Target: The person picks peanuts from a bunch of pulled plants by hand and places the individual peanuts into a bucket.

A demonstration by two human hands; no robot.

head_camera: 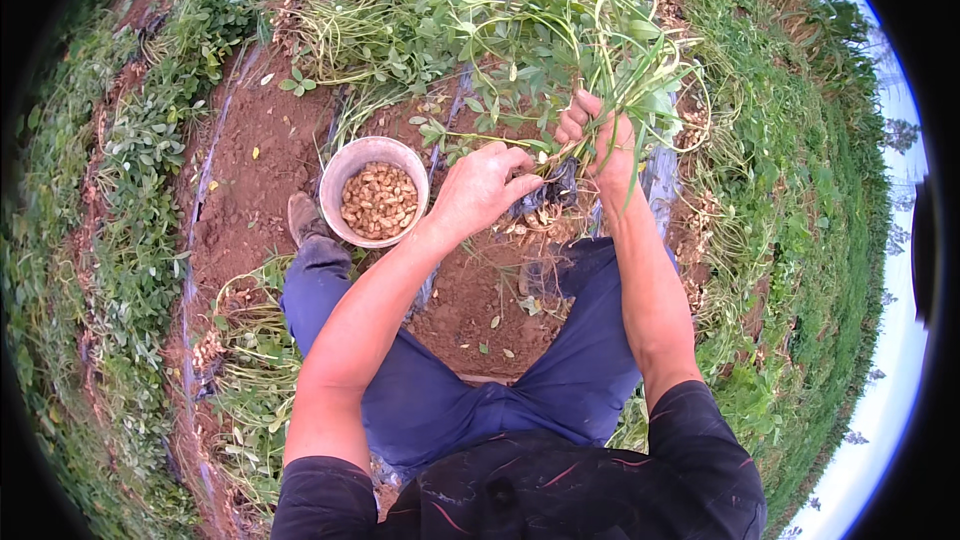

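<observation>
My right hand is closed around the stems of a bunch of uprooted peanut plants, whose leaves spread away from me. Below that fist hang the roots with peanut pods and a crumpled piece of dark plastic film. My left hand is at the left side of the root end, thumb and fingertips close together near the stems; whether they pinch anything I cannot tell. To the left of it, a pale round bucket holds many picked peanuts in their shells.
The bucket stands beside my left shoe. Pulled peanut plants lie beyond it, and more lie at the lower left. Strips of plastic film run along the reddish soil. Rows of green plants flank me on both sides.
</observation>
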